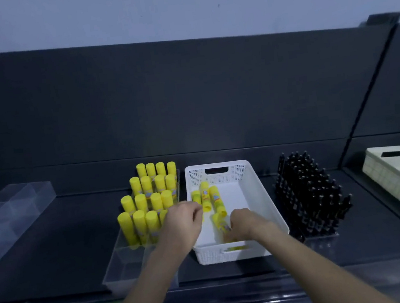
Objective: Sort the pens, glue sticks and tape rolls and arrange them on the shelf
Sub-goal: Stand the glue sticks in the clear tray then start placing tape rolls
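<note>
White basket [263, 194] sits mid-shelf [67, 241], everything below is placed off it; loose glue sticks [205, 195] lie flat inside it, bunched toward its left wall, caps pointing various ways; one more, the nearest glue stick [220, 222], lies further toward the basket's near end; a bit of yellow also shows through the basket's near handle slot; right hand [245, 223] is down inside the basket, fingers curled round the lower end of the nearest glue stick, so gripping it, though the frame is blurred there; left hand [184, 221] is over the basket's left rim, fingers bent in next to the loose sticks; can't tell if it actually has one or is just clenched; just left of the basket: standing glue sticks [147, 199], upright in rows of four in a clear tray [125, 267], filling its far part; the tray's near compartments hold nothing visible; just right of the basket: black pens [308, 189] packed upright in a second clear tray [321, 239]; well left of the basket: clear divided organiser [9, 213]; well right of it, past the pens: cream basket [396, 174], partly cut off by the frame edge; dark back panel [162, 93] behind the basket.
</note>
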